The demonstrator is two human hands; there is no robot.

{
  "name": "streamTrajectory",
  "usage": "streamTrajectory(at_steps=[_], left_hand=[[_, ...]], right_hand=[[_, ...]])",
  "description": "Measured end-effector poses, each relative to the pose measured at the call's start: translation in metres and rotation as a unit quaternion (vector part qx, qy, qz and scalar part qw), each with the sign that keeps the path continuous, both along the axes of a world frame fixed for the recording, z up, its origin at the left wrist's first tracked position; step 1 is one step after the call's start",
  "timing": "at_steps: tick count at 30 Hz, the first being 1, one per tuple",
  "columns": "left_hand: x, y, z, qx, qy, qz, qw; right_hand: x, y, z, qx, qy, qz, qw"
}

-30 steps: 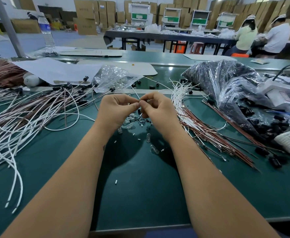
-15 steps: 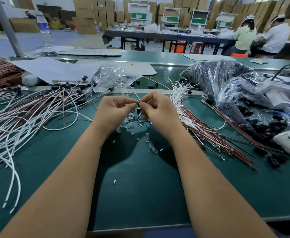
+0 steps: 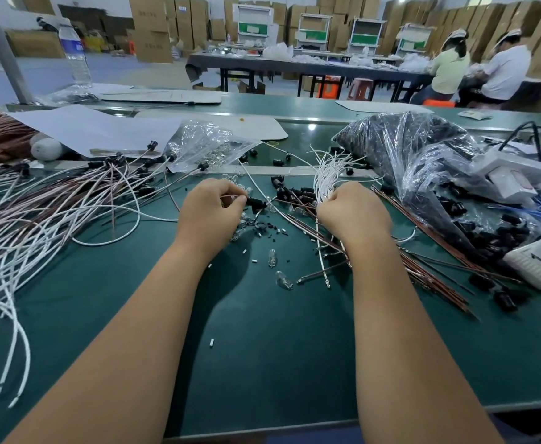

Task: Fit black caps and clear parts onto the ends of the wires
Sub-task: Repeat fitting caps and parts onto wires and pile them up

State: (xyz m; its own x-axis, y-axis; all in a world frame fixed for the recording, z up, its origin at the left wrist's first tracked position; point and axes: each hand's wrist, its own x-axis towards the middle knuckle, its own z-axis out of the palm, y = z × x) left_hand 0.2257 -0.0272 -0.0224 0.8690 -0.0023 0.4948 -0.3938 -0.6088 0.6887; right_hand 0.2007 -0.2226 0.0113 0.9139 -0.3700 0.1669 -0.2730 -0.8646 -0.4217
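My left hand pinches a thin wire that ends in a black cap, which sticks out to the right of my fingertips. My right hand has its fingers curled over the near end of a bunch of white wires; brown wires run out from under it to the right. Loose black caps lie between my hands. Small clear parts are scattered on the green table in front of them.
A heap of finished white and brown capped wires covers the left side. A clear bag of clear parts lies behind my left hand. A large bag of black caps and white devices fill the right. Two people sit at a far table.
My hands were together, working on one wire end. My right hand has moved right onto the white wire bunch. My left hand keeps the capped wire.
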Motion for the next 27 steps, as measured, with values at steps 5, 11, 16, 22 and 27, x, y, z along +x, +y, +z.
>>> streamTrajectory(at_steps=[5, 11, 16, 22, 27], left_hand=[[0.001, 0.0, 0.0, -0.006, 0.009, -0.001, 1.0], [-0.001, 0.001, 0.002, -0.053, 0.03, -0.008, 0.998], [-0.001, 0.001, 0.003, -0.101, 0.05, -0.003, 0.994], [-0.002, 0.002, 0.003, -0.114, 0.061, -0.003, 0.992], [-0.002, 0.003, 0.003, -0.113, 0.046, -0.005, 0.993]], right_hand=[[0.002, 0.005, -0.003, -0.037, 0.013, 0.014, 0.999], [0.004, 0.01, -0.006, -0.054, -0.043, 0.036, 0.997], [0.007, 0.019, -0.014, -0.112, -0.039, 0.072, 0.99], [0.005, 0.024, -0.016, -0.152, -0.107, 0.049, 0.981], [0.008, 0.029, -0.012, -0.04, -0.38, 0.028, 0.924]])
